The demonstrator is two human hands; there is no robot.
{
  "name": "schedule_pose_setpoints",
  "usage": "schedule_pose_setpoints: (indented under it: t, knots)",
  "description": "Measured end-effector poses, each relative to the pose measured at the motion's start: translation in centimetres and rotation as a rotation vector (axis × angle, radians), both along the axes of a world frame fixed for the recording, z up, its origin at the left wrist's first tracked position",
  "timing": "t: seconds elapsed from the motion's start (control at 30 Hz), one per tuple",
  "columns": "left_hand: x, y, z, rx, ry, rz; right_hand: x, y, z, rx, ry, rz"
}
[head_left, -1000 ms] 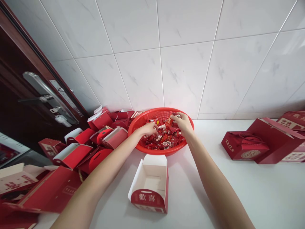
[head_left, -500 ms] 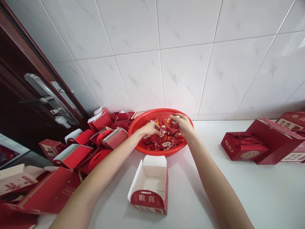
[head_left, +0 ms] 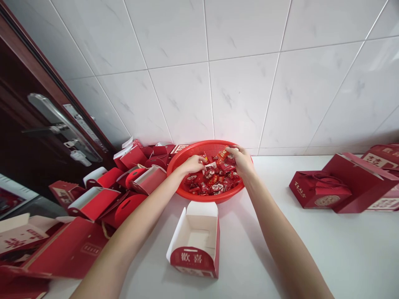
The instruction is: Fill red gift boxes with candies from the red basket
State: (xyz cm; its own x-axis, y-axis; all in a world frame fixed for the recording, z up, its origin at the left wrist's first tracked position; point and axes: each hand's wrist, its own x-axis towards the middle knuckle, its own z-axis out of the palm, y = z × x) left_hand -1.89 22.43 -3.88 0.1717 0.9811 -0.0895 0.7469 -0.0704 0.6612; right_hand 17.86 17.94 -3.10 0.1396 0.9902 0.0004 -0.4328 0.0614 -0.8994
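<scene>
A red plastic basket (head_left: 183, 193) holds a heap of red wrapped candies (head_left: 215, 180), and both my hands are inside it. My left hand (head_left: 193, 164) reaches in from the left, its thumb and fingers pinched at a candy with a pale wrapper end (head_left: 211, 165). On the right side of the basket, my right hand (head_left: 242, 160) is closed around red wrapped candies (head_left: 230, 157); its palm side is hidden. In front of the basket stands a small red carton (head_left: 195, 258), open at the top, with a white inside and nothing visible in it.
Several red gift boxes (head_left: 93, 203) crowd the left of the white tabletop (head_left: 264, 265), beside my left forearm. More red boxes (head_left: 321, 191) stand at the right. A tiled wall (head_left: 243, 95) rises behind the basket, and a dark door (head_left: 31, 120) is at the left.
My left hand has moved a little left and up among the candies. The right hand stays at the basket's right side, still on candies. The carton has not moved.
</scene>
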Motion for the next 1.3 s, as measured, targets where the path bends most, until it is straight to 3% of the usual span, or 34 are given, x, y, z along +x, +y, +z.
schedule_pose_setpoints:
  t: [0.1,0.17,0.4,0.63,0.77,1.0,1.17,1.3]
  knots:
    - [-0.3,0.1,0.3,0.028,0.102,0.071,0.0,0.0,0.0,-0.003,-0.009,-0.012]
    - [-0.2,-0.3,0.6,-0.028,0.178,0.042,0.0,0.0,0.1,-0.003,-0.017,-0.017]
    - [1.2,-2.5,1.7,-0.404,0.478,-0.267,0.0,0.1,0.0,0.014,-0.029,-0.006]
    - [1.6,-2.9,2.6,-0.530,0.536,-0.602,-0.1,0.1,-0.1,0.025,-0.052,-0.010]
    - [2.1,-3.3,2.4,-0.508,0.571,-0.602,-0.1,0.1,-0.2,0.040,-0.064,-0.011]
    - [1.6,-2.7,1.5,-0.284,0.353,-0.464,-0.1,0.2,-0.3,0.056,-0.075,-0.014]
    - [0.9,-1.9,1.2,-0.247,-0.040,-0.414,-0.2,0.2,-0.5,0.069,-0.071,-0.022]
    - [0.9,-1.5,0.9,-0.214,-0.214,-0.335,-0.2,0.3,-0.7,0.082,-0.069,-0.024]
